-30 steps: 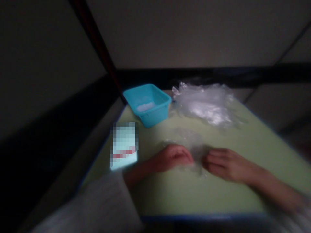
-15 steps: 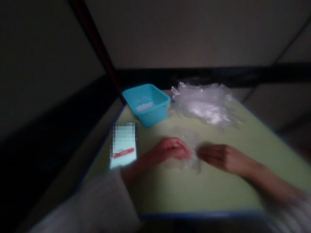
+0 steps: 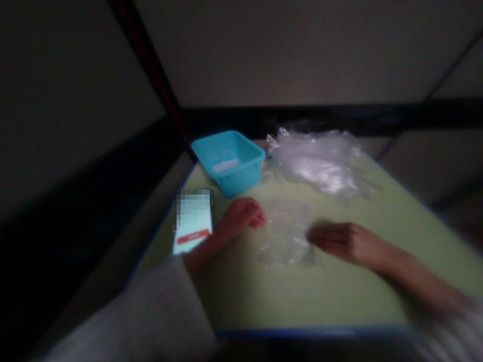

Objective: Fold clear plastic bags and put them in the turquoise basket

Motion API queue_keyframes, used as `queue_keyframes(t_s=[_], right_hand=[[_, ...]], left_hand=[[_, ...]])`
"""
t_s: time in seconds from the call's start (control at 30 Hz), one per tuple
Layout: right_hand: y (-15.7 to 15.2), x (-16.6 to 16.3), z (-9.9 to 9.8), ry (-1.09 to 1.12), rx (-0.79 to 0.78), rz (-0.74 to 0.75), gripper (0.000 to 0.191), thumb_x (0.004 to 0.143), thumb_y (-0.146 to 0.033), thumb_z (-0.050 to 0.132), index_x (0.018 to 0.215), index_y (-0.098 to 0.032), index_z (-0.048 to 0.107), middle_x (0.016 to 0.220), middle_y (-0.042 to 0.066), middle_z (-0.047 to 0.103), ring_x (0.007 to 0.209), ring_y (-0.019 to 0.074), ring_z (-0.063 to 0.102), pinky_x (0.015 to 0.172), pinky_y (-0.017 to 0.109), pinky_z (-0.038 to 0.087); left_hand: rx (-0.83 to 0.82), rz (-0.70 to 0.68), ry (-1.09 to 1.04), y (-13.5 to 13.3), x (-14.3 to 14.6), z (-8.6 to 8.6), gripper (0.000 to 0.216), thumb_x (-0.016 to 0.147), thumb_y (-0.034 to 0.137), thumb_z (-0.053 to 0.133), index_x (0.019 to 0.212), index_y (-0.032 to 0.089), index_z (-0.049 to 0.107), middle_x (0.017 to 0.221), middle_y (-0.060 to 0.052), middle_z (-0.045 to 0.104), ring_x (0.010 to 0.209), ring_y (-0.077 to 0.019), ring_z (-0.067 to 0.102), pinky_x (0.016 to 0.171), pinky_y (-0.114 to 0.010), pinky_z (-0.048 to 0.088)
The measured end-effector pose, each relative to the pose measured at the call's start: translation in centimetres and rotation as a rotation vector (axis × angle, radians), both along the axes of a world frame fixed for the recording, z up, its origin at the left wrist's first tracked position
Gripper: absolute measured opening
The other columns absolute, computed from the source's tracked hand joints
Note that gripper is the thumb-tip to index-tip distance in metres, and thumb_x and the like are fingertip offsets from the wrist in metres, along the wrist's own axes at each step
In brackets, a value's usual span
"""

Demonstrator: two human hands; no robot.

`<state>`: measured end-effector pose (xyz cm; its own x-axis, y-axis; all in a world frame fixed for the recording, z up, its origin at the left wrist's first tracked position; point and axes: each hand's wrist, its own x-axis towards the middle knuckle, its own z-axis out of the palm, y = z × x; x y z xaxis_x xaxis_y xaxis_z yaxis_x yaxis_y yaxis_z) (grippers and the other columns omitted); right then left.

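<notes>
Head view: the thin clear plastic piece (image 3: 286,232) lies flat on the pale green worktop (image 3: 339,296), between the two hands. Light and slick as it looks, it could slide or crease if one side is tugged harder than the other. The left hand (image 3: 243,213) is loosely curled at its far left edge. The right hand (image 3: 339,241) stretches its fingers to the right edge. Blur hides whether either hand pinches it.
</notes>
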<state>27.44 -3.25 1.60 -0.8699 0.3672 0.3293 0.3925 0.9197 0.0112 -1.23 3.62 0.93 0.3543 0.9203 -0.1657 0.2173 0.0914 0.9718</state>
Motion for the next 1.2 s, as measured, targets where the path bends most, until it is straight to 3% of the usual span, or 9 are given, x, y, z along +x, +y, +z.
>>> queue_keyframes(t_s=[0.17, 0.37, 0.47, 0.6, 0.83, 1.2], right_hand=[[0.1, 0.1, 0.1, 0.064, -0.124, -0.035, 0.029, 0.097, -0.017, 0.039, 0.111, -0.013, 0.064, 0.104, 0.012, 0.071, 0.098, 0.0193, 0.067, 0.082, 0.036, 0.058], [0.3, 0.1, 0.9, 0.147, -0.329, -0.125, 0.029, 0.098, -0.028, 0.04, 0.104, -0.015, 0.064, 0.089, 0.009, 0.071, 0.079, 0.0159, 0.068, 0.069, 0.028, 0.054], [0.5, 0.1, 1.4, 0.223, -0.468, -0.189, 0.027, 0.097, -0.03, 0.041, 0.098, -0.015, 0.064, 0.082, 0.006, 0.069, 0.07, 0.0138, 0.065, 0.062, 0.024, 0.05], [0.6, -0.2, 2.0, 0.306, -0.618, -0.328, 0.027, 0.093, -0.034, 0.047, 0.08, -0.015, 0.061, 0.062, -0.001, 0.058, 0.051, 0.0104, 0.053, 0.047, 0.021, 0.04], [0.7, -1.2, 1.9, 0.513, -0.876, -0.492, 0.031, 0.087, -0.042, 0.052, 0.068, -0.016, 0.052, 0.059, -0.002, 0.049, 0.052, 0.0092, 0.044, 0.043, 0.02, 0.032], [1.6, -2.1, 1.5, 0.65, -0.939, -0.65, 0.019, 0.074, -0.034, 0.057, 0.066, -0.017, 0.051, 0.055, -0.002, 0.049, 0.047, 0.0083, 0.041, 0.04, 0.021, 0.029]], left_hand=[[0.073, -0.006, 0.094, -0.1, 0.0, -0.2, 0.012, 0.078, 0.023, 0.05, 0.07, 0.015, 0.053, 0.071, -0.005, 0.069, 0.061, -0.0148, 0.069, 0.04, -0.015, 0.038], [0.184, -0.022, 0.107, -0.1, 0.0, -0.5, 0.015, 0.078, 0.022, 0.049, 0.066, 0.014, 0.054, 0.065, -0.004, 0.067, 0.058, -0.0141, 0.068, 0.054, -0.021, 0.049], [0.204, -0.014, 0.111, -0.1, 0.0, -0.6, 0.015, 0.077, 0.023, 0.05, 0.066, 0.015, 0.054, 0.065, -0.003, 0.067, 0.057, -0.0142, 0.067, 0.053, -0.022, 0.049], [0.244, 0.004, 0.131, 0.0, -0.1, -0.7, 0.013, 0.076, 0.022, 0.051, 0.066, 0.015, 0.055, 0.065, -0.003, 0.067, 0.057, -0.0141, 0.067, 0.054, -0.022, 0.049], [0.33, 0.032, 0.189, 0.3, -0.1, -1.1, 0.011, 0.075, 0.017, 0.05, 0.066, 0.016, 0.057, 0.058, 0.0, 0.063, 0.057, -0.0128, 0.063, 0.057, -0.022, 0.047], [0.372, 0.082, 0.215, 0.0, 0.1, -0.6, 0.003, 0.074, 0.015, 0.051, 0.072, 0.017, 0.052, 0.072, -0.001, 0.064, 0.059, -0.0126, 0.064, 0.057, -0.022, 0.049]])
